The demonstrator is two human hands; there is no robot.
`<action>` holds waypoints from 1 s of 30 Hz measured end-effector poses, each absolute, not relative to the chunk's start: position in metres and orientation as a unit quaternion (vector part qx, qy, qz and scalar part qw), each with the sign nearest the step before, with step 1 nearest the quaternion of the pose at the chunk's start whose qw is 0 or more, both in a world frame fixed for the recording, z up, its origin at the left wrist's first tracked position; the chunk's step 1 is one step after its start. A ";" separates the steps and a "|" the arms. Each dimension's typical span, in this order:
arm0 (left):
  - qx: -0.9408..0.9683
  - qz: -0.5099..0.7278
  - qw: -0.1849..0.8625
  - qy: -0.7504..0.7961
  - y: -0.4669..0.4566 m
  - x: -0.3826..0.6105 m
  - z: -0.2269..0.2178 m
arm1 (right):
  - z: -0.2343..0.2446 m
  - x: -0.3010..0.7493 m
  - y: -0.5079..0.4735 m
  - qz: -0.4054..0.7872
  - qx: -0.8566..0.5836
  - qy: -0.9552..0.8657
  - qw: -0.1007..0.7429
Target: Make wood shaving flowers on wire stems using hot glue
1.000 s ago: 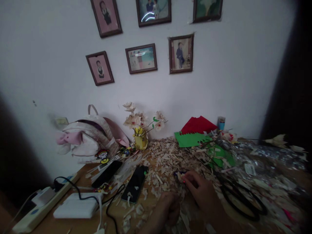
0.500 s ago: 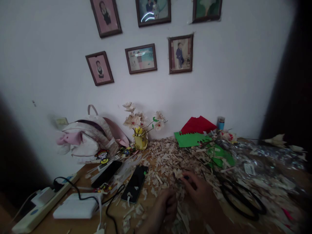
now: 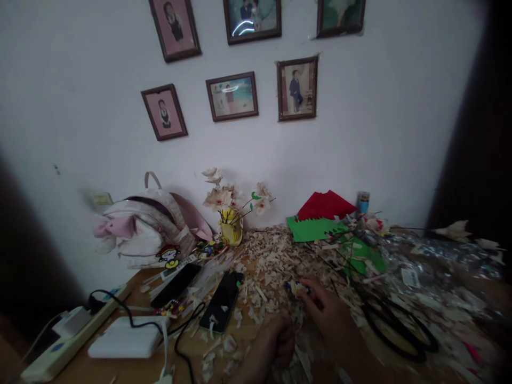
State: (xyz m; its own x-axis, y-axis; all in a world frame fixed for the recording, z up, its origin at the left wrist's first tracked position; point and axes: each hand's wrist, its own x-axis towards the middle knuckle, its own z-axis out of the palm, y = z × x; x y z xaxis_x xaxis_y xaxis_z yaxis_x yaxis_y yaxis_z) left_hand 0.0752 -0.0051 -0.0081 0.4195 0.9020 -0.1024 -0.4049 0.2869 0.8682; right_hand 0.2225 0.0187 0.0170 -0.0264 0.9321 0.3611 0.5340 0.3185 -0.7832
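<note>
My right hand (image 3: pixel 326 309) pinches a small blue-and-pale object (image 3: pixel 296 288) between thumb and fingers, over the paper scraps; its kind is too blurred to tell. Just left of it and nearer to me, my left hand (image 3: pixel 276 338) is curled closed, and whatever lies inside the fingers is hidden. The two hands are apart. Beneath and around both of them spreads a thick litter of cream scraps (image 3: pixel 272 256). A dark phone (image 3: pixel 221 303) lies flat to the left of my left hand.
Toward the wall stand a yellow vase (image 3: pixel 231 230) of pale flowers and a backpack (image 3: pixel 152 226). Green paper (image 3: pixel 314 228) and red paper (image 3: pixel 326 205) lie at the back. A black loop (image 3: pixel 394 325) is on the right; a white box (image 3: pixel 124 338) and power strip (image 3: pixel 48 354) are front left.
The blue part of the small object in my right hand now shows, where a pale piece showed before. My left hand has shifted slightly right. The surroundings are unchanged.
</note>
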 end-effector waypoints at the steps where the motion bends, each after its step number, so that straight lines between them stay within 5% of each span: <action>1: 0.400 0.441 0.743 0.307 -0.006 0.075 -0.008 | 0.016 0.223 0.019 0.226 -0.535 -0.682 0.444; 30: 0.404 0.405 0.752 0.328 -0.007 0.076 -0.005 | 0.021 0.225 0.020 0.252 -0.552 -0.681 0.410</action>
